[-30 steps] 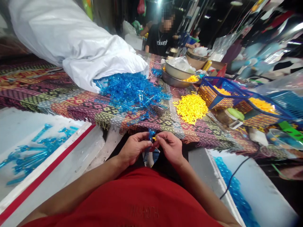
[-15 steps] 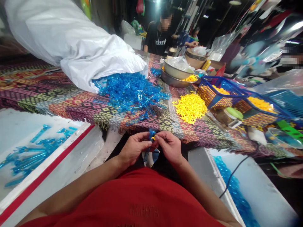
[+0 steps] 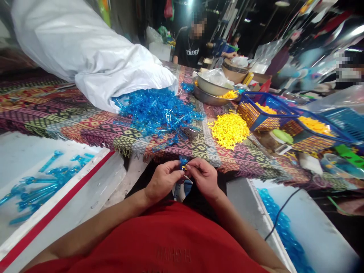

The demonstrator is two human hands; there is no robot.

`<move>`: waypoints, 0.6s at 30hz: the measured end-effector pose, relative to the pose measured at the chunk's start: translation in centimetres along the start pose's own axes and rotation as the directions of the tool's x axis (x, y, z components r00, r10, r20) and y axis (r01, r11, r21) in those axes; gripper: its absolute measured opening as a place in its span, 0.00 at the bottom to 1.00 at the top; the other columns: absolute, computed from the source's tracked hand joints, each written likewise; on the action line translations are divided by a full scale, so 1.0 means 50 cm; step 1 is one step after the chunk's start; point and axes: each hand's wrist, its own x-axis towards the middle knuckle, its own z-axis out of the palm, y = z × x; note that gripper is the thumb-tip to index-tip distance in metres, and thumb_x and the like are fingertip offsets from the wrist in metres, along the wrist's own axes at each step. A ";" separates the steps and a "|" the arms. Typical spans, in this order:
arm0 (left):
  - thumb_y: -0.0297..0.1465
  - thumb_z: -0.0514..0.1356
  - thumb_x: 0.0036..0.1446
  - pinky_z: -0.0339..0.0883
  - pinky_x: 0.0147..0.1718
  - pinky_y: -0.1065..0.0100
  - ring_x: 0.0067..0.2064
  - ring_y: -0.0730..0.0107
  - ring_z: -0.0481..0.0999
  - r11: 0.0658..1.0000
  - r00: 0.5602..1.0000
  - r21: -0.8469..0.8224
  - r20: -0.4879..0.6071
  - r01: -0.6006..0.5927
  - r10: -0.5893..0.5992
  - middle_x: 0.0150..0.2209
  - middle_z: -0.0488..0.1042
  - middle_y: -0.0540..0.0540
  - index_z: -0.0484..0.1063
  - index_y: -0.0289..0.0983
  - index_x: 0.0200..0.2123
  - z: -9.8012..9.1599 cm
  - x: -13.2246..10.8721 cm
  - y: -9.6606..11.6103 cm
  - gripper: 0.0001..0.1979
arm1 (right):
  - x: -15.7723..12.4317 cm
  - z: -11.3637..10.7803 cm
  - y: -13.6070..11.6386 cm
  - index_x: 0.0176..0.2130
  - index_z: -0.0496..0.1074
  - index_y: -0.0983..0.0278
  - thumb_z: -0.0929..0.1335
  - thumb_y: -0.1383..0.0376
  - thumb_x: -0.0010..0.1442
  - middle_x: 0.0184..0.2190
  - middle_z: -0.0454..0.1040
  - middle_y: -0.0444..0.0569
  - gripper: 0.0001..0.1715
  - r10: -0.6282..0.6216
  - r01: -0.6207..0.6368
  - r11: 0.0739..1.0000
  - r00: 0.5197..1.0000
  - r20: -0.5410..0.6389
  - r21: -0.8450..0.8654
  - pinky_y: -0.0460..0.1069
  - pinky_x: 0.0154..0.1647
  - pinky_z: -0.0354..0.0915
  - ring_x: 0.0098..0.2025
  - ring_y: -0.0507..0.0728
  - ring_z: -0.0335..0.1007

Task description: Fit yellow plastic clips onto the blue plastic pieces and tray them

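My left hand [image 3: 164,180] and my right hand [image 3: 203,176] meet in front of my red shirt, just below the table edge. Between the fingertips is a translucent blue plastic piece [image 3: 183,162], with a tiny yellow piece [image 3: 184,167] against it. The fingers partly hide both pieces. Beyond my hands, a large heap of blue plastic pieces [image 3: 159,113] spills from a white sack [image 3: 93,49] onto a patterned woven cloth [image 3: 68,121]. A heap of small yellow pieces [image 3: 229,131] lies on the cloth to the right.
Stacked metal bowls [image 3: 209,91] and a blue-rimmed mesh basket [image 3: 256,115] holding yellow pieces stand on the right. White trays with blue pieces [image 3: 42,182] flank my knees. A person in a black T-shirt [image 3: 189,47] sits across the table.
Both hands have shifted only slightly. The yellow piece now sits closer against the blue piece, and the view has tilted a little.
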 end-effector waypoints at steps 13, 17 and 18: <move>0.29 0.59 0.52 0.67 0.33 0.67 0.33 0.68 0.72 0.997 0.999 -0.074 0.030 -0.038 0.040 0.34 0.75 0.44 0.74 0.33 0.41 0.009 -0.009 -0.004 0.13 | -0.005 0.001 -0.019 0.29 0.68 0.61 0.67 0.61 0.57 0.18 0.68 0.40 0.07 0.135 -0.132 0.963 0.991 0.003 0.233 0.46 0.22 0.64 0.20 0.50 0.65; 0.30 0.59 0.51 0.67 0.33 0.69 0.31 0.71 0.72 0.999 0.998 -0.012 0.016 -0.053 0.054 0.32 0.75 0.45 0.74 0.33 0.39 0.015 -0.010 0.001 0.12 | -0.005 0.000 -0.022 0.28 0.68 0.61 0.66 0.61 0.57 0.19 0.67 0.41 0.08 0.084 -0.080 0.981 0.996 -0.016 0.174 0.46 0.23 0.64 0.21 0.50 0.65; 0.30 0.59 0.51 0.67 0.32 0.70 0.31 0.71 0.72 0.999 0.999 0.006 0.001 -0.042 0.042 0.32 0.75 0.46 0.73 0.33 0.39 0.016 -0.010 0.002 0.12 | -0.005 -0.001 -0.023 0.28 0.68 0.61 0.66 0.62 0.57 0.21 0.67 0.41 0.08 0.044 -0.041 0.992 0.999 -0.024 0.116 0.46 0.24 0.63 0.22 0.50 0.65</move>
